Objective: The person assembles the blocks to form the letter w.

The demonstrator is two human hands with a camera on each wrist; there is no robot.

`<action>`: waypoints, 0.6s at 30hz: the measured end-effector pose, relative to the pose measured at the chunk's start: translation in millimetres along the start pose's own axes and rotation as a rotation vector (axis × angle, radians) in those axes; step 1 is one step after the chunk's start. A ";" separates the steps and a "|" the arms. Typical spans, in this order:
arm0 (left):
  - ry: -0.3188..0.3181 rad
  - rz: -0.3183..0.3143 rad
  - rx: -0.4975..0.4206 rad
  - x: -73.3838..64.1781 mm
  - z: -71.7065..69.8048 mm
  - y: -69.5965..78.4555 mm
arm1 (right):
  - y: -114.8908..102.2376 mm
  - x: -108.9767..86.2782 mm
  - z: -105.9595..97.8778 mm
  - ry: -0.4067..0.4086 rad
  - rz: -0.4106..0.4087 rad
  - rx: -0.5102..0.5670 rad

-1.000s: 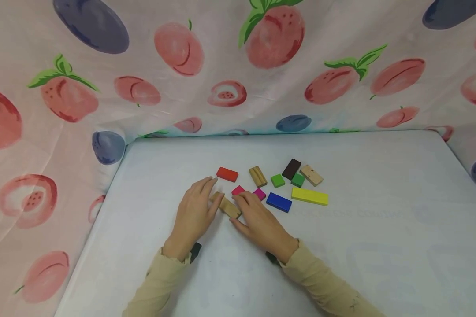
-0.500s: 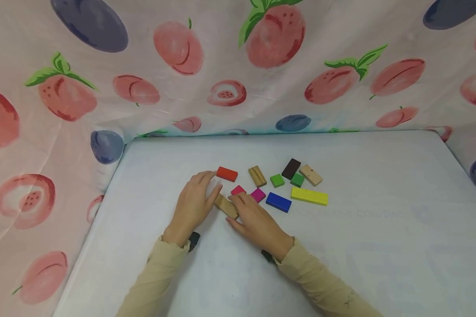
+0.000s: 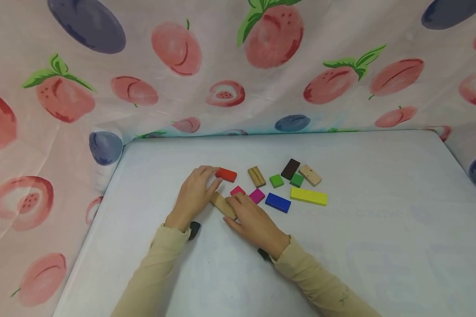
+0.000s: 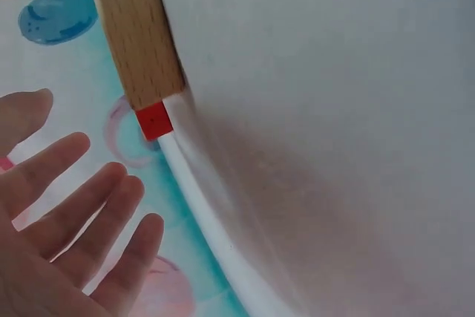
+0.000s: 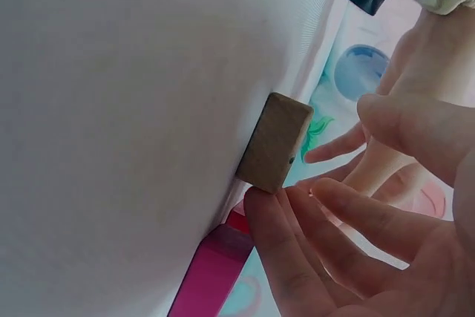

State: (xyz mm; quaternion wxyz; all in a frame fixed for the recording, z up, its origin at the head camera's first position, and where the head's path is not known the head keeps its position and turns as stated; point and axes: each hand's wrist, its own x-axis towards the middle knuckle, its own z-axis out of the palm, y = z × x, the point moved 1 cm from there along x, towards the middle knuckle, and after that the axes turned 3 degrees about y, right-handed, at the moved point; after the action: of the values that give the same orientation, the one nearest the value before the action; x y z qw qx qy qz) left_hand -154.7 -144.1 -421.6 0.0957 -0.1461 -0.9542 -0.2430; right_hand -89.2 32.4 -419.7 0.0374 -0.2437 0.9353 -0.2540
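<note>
— So, what does the right hand (image 3: 258,222) have hold of?
— Nothing: its fingers are stretched out with the thumb held apart, and its fingertips merely touch one end of the plain tan wooden rectangular block (image 3: 222,204), which lies on the white table (image 3: 412,251) between the two hands.
— And the left hand (image 3: 192,193)?
— Fingers extended with gaps between them, gripping nothing. The fingertips are at the left end of the red rectangular block (image 3: 227,175); whether they touch it, I can't tell.
— What else is near the right one?
— A small pinkish-red block (image 3: 237,190) just beyond the fingers, a magenta block (image 3: 257,195) beside them, and a blue rectangular block (image 3: 278,203) farther right.
</note>
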 end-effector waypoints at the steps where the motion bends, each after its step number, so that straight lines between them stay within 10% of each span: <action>1: -0.005 -0.002 0.002 1.5 0.3 -0.6 | -0.1 0.3 0.2 -0.002 -0.001 -0.001; 18: -0.138 -0.115 -0.075 19.7 5.5 -2.7 | -0.2 3.0 1.2 0.002 -0.035 -0.033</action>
State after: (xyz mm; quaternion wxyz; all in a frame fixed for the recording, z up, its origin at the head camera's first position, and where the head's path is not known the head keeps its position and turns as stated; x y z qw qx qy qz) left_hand -174.7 -139.1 -422.5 0.0102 -0.1108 -0.9555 -0.2733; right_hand -91.5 30.3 -420.4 0.0278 -0.2605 0.9349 -0.2394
